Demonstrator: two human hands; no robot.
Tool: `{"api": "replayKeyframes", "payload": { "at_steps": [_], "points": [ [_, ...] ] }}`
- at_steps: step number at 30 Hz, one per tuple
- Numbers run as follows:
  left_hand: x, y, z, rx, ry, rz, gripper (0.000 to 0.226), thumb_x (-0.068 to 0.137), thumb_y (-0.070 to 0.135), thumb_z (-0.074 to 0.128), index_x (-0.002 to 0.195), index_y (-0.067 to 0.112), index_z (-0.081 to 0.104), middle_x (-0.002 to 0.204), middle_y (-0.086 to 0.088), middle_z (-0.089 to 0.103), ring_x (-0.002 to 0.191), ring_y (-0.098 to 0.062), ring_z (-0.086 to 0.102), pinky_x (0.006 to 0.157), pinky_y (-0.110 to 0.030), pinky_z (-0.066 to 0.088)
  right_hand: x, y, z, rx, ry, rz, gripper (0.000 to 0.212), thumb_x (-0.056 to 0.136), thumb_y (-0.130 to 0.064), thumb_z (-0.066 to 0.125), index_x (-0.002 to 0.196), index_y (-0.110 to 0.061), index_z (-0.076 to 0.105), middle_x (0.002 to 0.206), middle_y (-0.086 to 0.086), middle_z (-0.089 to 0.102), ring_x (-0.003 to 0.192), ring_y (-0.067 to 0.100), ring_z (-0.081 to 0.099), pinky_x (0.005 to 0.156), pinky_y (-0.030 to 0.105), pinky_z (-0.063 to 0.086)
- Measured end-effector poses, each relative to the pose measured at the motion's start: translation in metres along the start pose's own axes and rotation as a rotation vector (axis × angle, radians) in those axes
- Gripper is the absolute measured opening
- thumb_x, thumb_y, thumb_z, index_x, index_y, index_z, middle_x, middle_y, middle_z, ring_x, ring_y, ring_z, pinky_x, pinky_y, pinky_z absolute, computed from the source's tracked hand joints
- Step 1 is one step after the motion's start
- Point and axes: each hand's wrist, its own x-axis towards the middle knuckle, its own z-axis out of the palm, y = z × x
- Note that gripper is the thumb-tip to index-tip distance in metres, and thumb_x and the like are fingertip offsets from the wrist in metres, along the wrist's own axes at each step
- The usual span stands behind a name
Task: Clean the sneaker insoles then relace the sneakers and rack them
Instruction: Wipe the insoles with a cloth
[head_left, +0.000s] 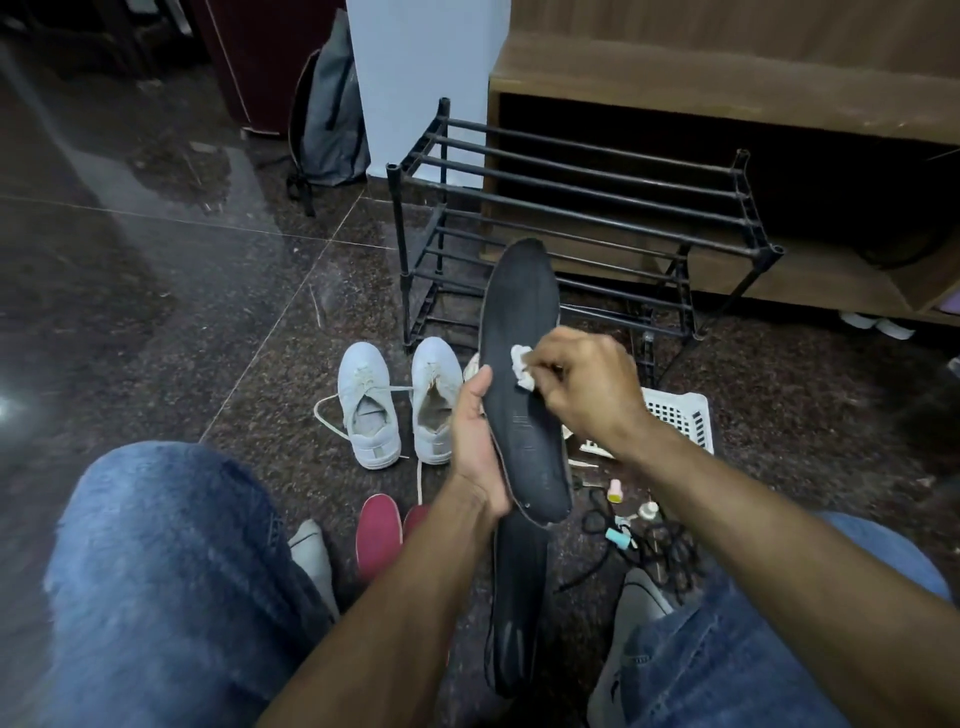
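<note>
— Our left hand (475, 441) grips the dark insole (524, 379) upright above the floor (218, 322); the second insole (517, 597) lies there.
— And our right hand (587, 384) pinches a white wad (522, 366) against it, sneakers (397, 405) near the rack's (571, 218) front edge.

Right hand (587, 384) is covering most of the white wipe (521, 366). Second insole (519, 597) at 6 o'clock is running under the held insole (524, 384). Red shoes (379, 535) are getting clipped by the forearm. Small bits at 4 o'clock are blurring out.
</note>
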Motion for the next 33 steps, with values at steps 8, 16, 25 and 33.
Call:
{"api": "replayKeyframes", "payload": {
  "at_steps": [8, 16, 25, 33],
  "points": [
    [0.013, 0.021, -0.017, 0.022, -0.049, 0.040, 0.066, 0.088, 0.053, 0.040, 0.109, -0.006, 0.062, 0.104, -0.023, 0.061, 0.115, -0.038, 0.059, 0.098, -0.044, 0.047, -0.045, -0.025, 0.001, 0.543, -0.366, 0.153, 0.011, 0.083, -0.001, 0.069, 0.089, -0.007, 0.076, 0.074, -0.006, 0.070, 0.060, 0.005, 0.064, 0.059, 0.024, 0.050],
    [0.012, 0.015, -0.015, 0.063, -0.126, -0.045, 0.076, 0.080, 0.058, 0.044, 0.133, 0.004, 0.051, 0.109, -0.016, 0.063, 0.082, -0.033, 0.064, 0.073, -0.039, 0.053, -0.026, -0.016, -0.005, 0.547, -0.285, 0.294, 0.015, 0.088, -0.005, 0.061, 0.086, -0.019, 0.062, 0.070, -0.002, 0.069, 0.043, 0.013, 0.060, 0.043, 0.028, 0.045],
    [0.013, 0.024, -0.022, 0.034, -0.052, -0.029, 0.068, 0.081, 0.055, 0.048, 0.120, 0.001, 0.058, 0.132, -0.020, 0.053, 0.114, -0.030, 0.055, 0.105, -0.041, 0.041, -0.043, -0.023, -0.006, 0.124, -0.248, -0.111, 0.038, 0.089, -0.028, 0.042, 0.118, -0.024, 0.066, 0.103, -0.009, 0.061, 0.083, 0.019, 0.063, 0.066, 0.038, 0.053],
    [0.016, 0.005, -0.026, -0.007, 0.000, -0.040, 0.051, 0.084, 0.052, 0.049, 0.096, 0.007, 0.072, 0.093, -0.010, 0.070, 0.084, -0.023, 0.067, 0.087, -0.036, 0.049, -0.021, -0.024, 0.007, -0.151, -0.270, -0.107, 0.024, 0.097, -0.034, 0.049, 0.112, -0.024, 0.065, 0.108, -0.006, 0.058, 0.089, 0.030, 0.063, 0.072, 0.039, 0.048]
  ]
}}
